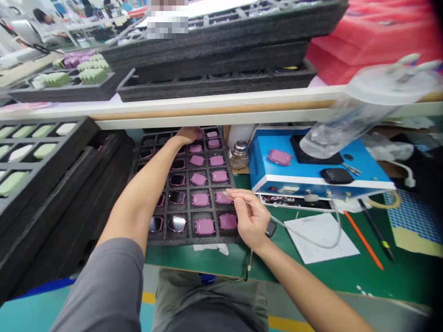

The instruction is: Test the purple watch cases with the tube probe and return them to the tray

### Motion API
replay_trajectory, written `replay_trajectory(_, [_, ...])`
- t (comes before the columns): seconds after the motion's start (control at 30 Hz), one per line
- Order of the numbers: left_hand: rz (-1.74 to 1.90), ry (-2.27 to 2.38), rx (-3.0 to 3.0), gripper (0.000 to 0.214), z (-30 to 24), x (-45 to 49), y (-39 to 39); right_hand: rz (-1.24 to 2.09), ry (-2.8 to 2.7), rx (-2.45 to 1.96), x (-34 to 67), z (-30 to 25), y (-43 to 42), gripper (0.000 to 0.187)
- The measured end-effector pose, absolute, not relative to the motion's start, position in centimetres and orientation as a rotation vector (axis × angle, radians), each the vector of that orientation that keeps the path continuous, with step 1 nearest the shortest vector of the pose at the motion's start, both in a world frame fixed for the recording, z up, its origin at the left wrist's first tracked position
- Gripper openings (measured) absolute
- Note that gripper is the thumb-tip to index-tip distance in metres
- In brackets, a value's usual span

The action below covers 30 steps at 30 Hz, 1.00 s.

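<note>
Left hand (188, 135) rests on the far end of a black foam tray (166, 240) on the green table (311, 272), its fingers hidden, while the right hand (249, 219) pinches a thin tubed pen (242, 201), its tip on a pink watch case (224, 198).

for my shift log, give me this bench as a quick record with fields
left hand: at the far end of the black foam tray
right hand: holds a slim pen-like tool on clear tubing
tool tip: at a pink square case in the tray
tray contents: rows of pink cases, some dark-faced
beside tray: blue bench machine
work surface: green mat
</note>
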State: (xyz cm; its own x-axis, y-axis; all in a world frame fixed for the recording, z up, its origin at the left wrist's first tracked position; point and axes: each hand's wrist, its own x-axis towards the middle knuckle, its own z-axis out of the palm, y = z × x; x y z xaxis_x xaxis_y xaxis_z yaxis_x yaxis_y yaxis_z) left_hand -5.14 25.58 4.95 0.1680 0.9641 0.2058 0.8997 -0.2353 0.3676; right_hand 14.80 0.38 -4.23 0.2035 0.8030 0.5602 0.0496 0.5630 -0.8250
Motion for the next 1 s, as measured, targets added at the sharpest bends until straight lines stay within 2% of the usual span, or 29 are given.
replay_trajectory(0.1, [0.466,1.884,2.211,0.047,4.8,-5.5,26.2,0.684,-1.229,-0.849,15.0,-4.7,0.4,0.015])
replay_trajectory(0.17, [0.443,1.930,2.210,0.052,5.0,-6.7,24.0,0.724,-1.203,-0.849,15.2,-4.8,0.3,0.015])
replay_trajectory(0.23, [0.436,1.938,2.293,0.051,5.4,-8.2,19.2,0.747,-1.184,-0.850,15.3,-4.8,0.0,0.016])
replay_trajectory(0.37, [0.313,1.819,2.426,0.024,5.9,-9.7,4.3,0.764,-1.153,-0.861,15.3,-4.4,-0.3,0.015])
replay_trajectory(0.47, [0.206,1.748,2.414,0.021,5.2,-9.6,-5.2,0.767,-1.168,-0.870,15.1,-4.3,-0.4,0.015])
replay_trajectory(0.57, [0.142,1.720,2.513,0.031,4.4,-9.7,-8.7,0.748,-1.189,-0.866,15.0,-4.4,-0.5,0.016])
replay_trajectory(0.63, [0.138,1.693,2.567,0.029,4.2,-9.9,-8.4,0.729,-1.193,-0.863,15.0,-4.4,-0.5,0.016])
replay_trajectory(0.7, [0.254,1.668,2.551,0.025,4.2,-10.0,-7.3,0.714,-1.182,-0.862,14.9,-4.3,-0.6,0.016])
replay_trajectory(0.77, [0.535,1.671,2.420,0.026,4.0,-9.5,-6.0,0.702,-1.169,-0.861,14.9,-4.2,-0.7,0.015])
replay_trajectory(0.9, [1.165,1.585,1.784,0.025,2.0,-5.6,-3.0,0.697,-1.148,-0.827,14.8,-4.3,-0.6,0.013])
replay_trajectory(1.0, [1.311,1.400,1.368,0.030,0.0,-1.8,-1.0,0.677,-1.164,-0.808,14.8,-4.6,-0.2,0.013])
